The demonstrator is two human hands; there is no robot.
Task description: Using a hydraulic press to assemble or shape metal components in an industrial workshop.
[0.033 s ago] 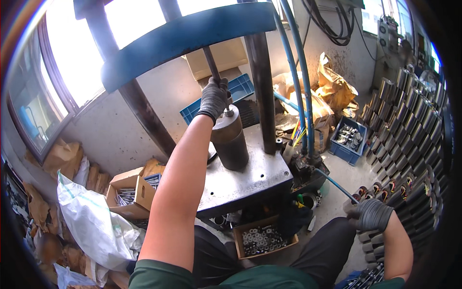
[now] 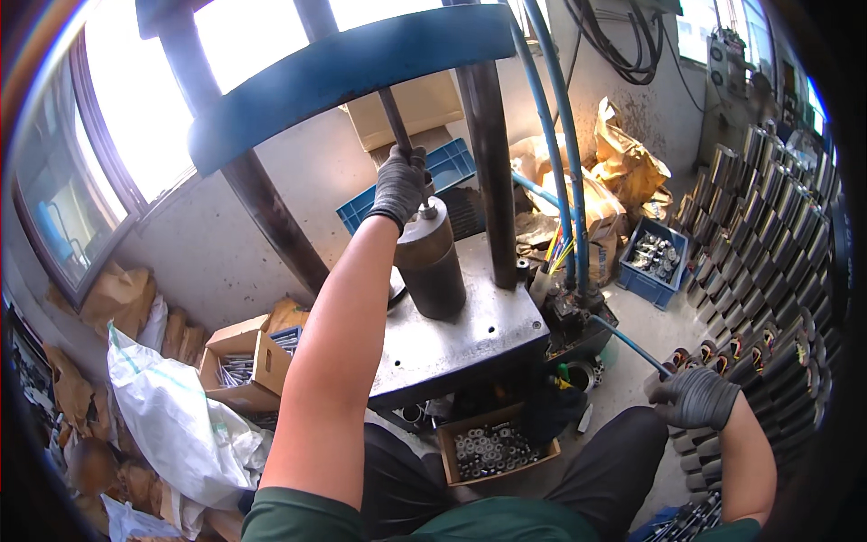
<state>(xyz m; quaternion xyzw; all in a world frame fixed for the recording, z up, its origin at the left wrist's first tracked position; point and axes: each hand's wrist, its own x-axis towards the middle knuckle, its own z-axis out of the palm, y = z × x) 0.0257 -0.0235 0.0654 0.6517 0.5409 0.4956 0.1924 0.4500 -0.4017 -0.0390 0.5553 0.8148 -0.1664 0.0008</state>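
My left hand (image 2: 398,187), in a grey glove, is closed around the dark metal rod (image 2: 392,113) that comes down from the blue crossbeam (image 2: 361,68) of a press. Just under that hand, a thin shaft end (image 2: 427,210) sticks out of the top of a dark metal cylinder (image 2: 432,271). The cylinder stands upright on the steel press table (image 2: 470,339). What the fingers cover at the join of rod and shaft is hidden. Low on the right, my gloved right hand (image 2: 700,397) is closed on the end of a thin blue lever (image 2: 628,343), which runs to a valve block (image 2: 578,312).
Below the press table stands a cardboard box (image 2: 445,441) of small metal rings. At left are a box of metal shafts (image 2: 271,361) and a white sack (image 2: 172,406). To the right, a blue crate (image 2: 646,292) of metal parts sits beside stacked metal cylinders (image 2: 759,226).
My right hand and the lever end have shifted very slightly. The left hand, rod and cylinder look the same.
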